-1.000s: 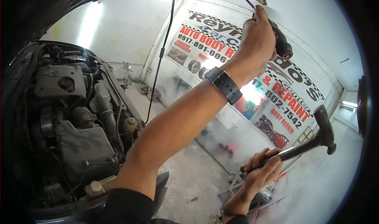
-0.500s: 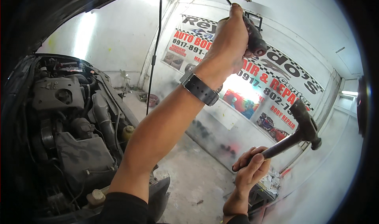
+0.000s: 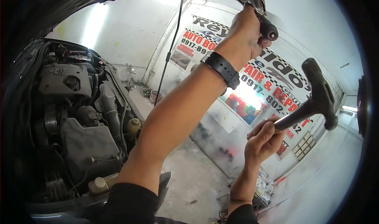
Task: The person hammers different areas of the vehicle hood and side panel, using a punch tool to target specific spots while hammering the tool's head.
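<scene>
Apparent positioning step: left hand grips dark-handled tool near raised hood (right hand grips hammer); any blow would need careful alignment.

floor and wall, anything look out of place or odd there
A small slim object lies alone on the floor, perhaps dropped; it's too small to identify. Black and reddish smudges mark the lower white wall, standing out like stray paint.
</scene>
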The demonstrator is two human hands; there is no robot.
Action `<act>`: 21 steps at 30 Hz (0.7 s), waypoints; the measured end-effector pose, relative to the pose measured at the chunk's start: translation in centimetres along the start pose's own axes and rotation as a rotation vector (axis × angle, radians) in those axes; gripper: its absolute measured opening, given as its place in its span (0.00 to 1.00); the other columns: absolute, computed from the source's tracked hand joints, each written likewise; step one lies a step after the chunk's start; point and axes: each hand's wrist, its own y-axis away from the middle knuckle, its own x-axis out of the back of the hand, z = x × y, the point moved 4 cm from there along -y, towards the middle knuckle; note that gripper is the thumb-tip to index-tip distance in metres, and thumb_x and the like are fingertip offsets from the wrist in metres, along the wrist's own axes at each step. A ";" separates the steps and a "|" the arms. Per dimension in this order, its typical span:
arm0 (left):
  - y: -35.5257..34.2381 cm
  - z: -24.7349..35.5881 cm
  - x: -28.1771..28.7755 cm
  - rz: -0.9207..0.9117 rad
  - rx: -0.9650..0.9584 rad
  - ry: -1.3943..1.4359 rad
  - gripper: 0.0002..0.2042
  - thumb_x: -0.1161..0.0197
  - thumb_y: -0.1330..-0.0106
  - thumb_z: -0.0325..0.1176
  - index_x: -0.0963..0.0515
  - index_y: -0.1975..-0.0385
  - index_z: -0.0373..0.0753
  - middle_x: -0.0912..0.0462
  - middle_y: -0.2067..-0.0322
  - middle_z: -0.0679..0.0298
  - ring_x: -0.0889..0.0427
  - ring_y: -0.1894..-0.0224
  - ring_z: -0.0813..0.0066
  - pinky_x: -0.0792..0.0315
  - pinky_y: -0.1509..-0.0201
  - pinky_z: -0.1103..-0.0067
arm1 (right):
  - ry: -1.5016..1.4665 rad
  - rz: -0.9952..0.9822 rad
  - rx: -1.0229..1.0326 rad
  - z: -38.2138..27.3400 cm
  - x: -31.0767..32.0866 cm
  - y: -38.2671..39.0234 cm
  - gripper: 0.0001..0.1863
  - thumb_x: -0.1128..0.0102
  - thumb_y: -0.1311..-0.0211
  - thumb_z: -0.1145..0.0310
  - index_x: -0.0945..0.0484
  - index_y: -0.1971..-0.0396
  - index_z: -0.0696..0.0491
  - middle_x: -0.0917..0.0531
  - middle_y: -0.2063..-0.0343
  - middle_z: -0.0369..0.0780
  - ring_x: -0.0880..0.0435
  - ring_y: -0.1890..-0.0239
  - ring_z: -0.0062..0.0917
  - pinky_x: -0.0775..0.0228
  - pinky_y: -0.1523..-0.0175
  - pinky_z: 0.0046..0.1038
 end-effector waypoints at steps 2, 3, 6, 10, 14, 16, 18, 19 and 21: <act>-0.4 0.0 -0.1 -0.075 0.008 0.019 0.10 0.54 0.32 0.37 0.33 0.74 0.42 0.34 0.83 0.66 0.37 0.85 0.76 0.41 0.84 0.79 | 0.133 0.005 0.295 0.5 -0.7 -1.1 0.11 0.54 0.28 0.63 0.34 0.64 0.56 0.36 0.85 0.31 0.39 0.84 0.10 0.45 0.81 0.15; -0.4 -0.2 -0.2 -0.021 0.018 -0.038 0.10 0.54 0.31 0.38 0.33 0.73 0.42 0.33 0.82 0.66 0.35 0.84 0.75 0.37 0.82 0.78 | 0.269 -0.013 0.312 0.2 -1.0 -1.6 0.06 0.52 0.34 0.72 0.33 0.63 0.59 0.28 0.81 0.35 0.33 0.84 0.16 0.39 0.77 0.20; -0.4 0.0 -0.1 0.012 0.030 -0.110 0.12 0.55 0.31 0.41 0.32 0.71 0.41 0.31 0.80 0.66 0.29 0.81 0.72 0.28 0.76 0.76 | 0.502 -0.152 0.191 0.1 -1.8 -3.2 0.03 0.52 0.34 0.74 0.32 0.65 0.58 0.28 0.83 0.35 0.32 0.84 0.17 0.38 0.76 0.19; -1.0 0.3 0.5 -0.025 0.078 -0.066 0.13 0.54 0.32 0.42 0.34 0.75 0.42 0.34 0.84 0.67 0.36 0.87 0.77 0.40 0.84 0.78 | 0.323 -0.029 0.298 -0.8 -1.3 -1.3 0.04 0.52 0.33 0.73 0.32 0.67 0.58 0.27 0.82 0.35 0.31 0.85 0.18 0.40 0.78 0.19; -0.9 0.3 0.1 -0.015 0.089 -0.007 0.13 0.53 0.32 0.43 0.34 0.76 0.44 0.35 0.86 0.68 0.39 0.88 0.78 0.46 0.86 0.79 | -0.019 -0.019 0.336 -1.1 -0.5 -1.4 0.08 0.51 0.32 0.71 0.35 0.71 0.57 0.27 0.83 0.36 0.28 0.84 0.19 0.38 0.78 0.21; -0.7 0.3 0.0 -0.046 0.077 -0.025 0.12 0.53 0.32 0.43 0.34 0.76 0.45 0.35 0.85 0.69 0.39 0.88 0.79 0.48 0.86 0.81 | 0.581 -0.098 0.185 -0.9 -2.1 -3.0 0.08 0.50 0.33 0.71 0.35 0.71 0.57 0.28 0.83 0.38 0.26 0.84 0.21 0.36 0.77 0.23; -0.9 0.5 0.3 -0.024 0.089 -0.051 0.12 0.53 0.32 0.44 0.34 0.76 0.46 0.35 0.85 0.70 0.39 0.88 0.79 0.49 0.86 0.82 | 0.580 -0.105 0.121 0.3 -2.2 -3.3 0.08 0.48 0.34 0.71 0.35 0.70 0.57 0.29 0.84 0.40 0.27 0.84 0.23 0.36 0.77 0.25; -1.0 0.5 0.5 0.004 0.107 -0.079 0.12 0.53 0.32 0.44 0.33 0.76 0.46 0.35 0.85 0.70 0.38 0.88 0.79 0.49 0.86 0.82 | 0.526 -0.064 0.148 0.2 -1.7 -2.8 0.08 0.49 0.34 0.72 0.35 0.71 0.57 0.29 0.83 0.39 0.29 0.84 0.22 0.36 0.76 0.24; -1.1 0.7 0.6 -0.021 0.103 -0.058 0.13 0.53 0.32 0.44 0.33 0.76 0.46 0.35 0.85 0.70 0.38 0.88 0.79 0.49 0.86 0.82 | 0.410 0.015 0.382 -0.3 -1.3 -1.5 0.06 0.52 0.34 0.74 0.36 0.72 0.57 0.29 0.81 0.39 0.33 0.84 0.21 0.37 0.74 0.23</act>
